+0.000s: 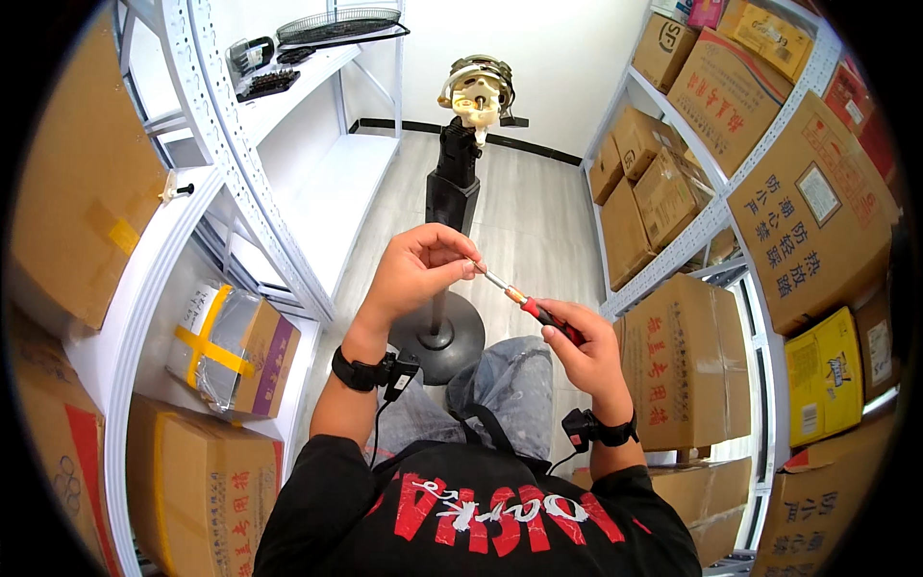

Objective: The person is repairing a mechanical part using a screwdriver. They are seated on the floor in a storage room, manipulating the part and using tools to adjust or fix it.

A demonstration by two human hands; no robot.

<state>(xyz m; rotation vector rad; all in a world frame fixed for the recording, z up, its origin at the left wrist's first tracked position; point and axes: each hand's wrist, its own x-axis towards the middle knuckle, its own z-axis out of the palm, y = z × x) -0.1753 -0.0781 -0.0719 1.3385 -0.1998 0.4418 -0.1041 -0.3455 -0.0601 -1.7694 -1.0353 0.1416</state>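
A screwdriver with a red and black handle (532, 307) slants across in front of my body. My right hand (588, 354) is closed around its handle, the shaft pointing up and to the left. At the shaft's tip my left hand (415, 275) pinches with thumb and fingertips; whatever tiny piece may be between them is too small to name. Beyond my hands stands a pedestal fan with its cream motor housing (475, 99) exposed, no grille or blades on it. Its black pole (450, 200) rises from a round black base (461, 332), partly hidden by my left forearm and hand.
On the left white shelf (322, 82) lie a black fan grille (336, 27) and small dark parts (267, 83). A small white fitting with a dark shaft (176, 189) sits on the nearer shelf edge. Cardboard boxes (687, 361) fill the racks on both sides.
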